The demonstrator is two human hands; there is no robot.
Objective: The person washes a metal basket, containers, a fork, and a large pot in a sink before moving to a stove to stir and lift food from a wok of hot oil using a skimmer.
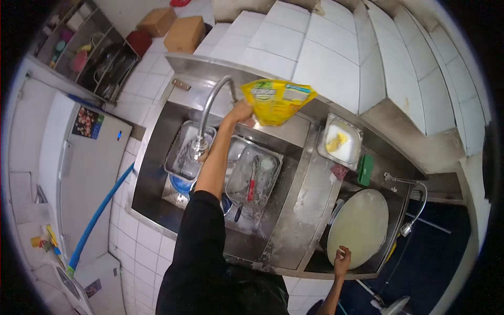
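My left hand point(242, 113) is closed around the lower left edge of a yellow pouch point(279, 102) with printed labels, held above the back ledge of the sink beside the curved tap point(212, 97). My right hand point(342, 257), fingers curled, is at the near edge of a large round pale board or basin point(362, 228) leaning in the right sink. Below my left arm, a metal tray point(242, 186) holds a red-handled utensil point(251, 184). Another wet metal container point(181, 160) stands under the tap. Part of a blue item point(180, 185) shows beneath it.
A metal container point(341, 140) of white suds with a yellow sponge stands on the back counter. Near it are a green scrubbing block point(365, 169) and a reddish cloth point(339, 171). A second tap point(407, 228) hangs over the right sink. A cleaver point(181, 84) lies at the back left.
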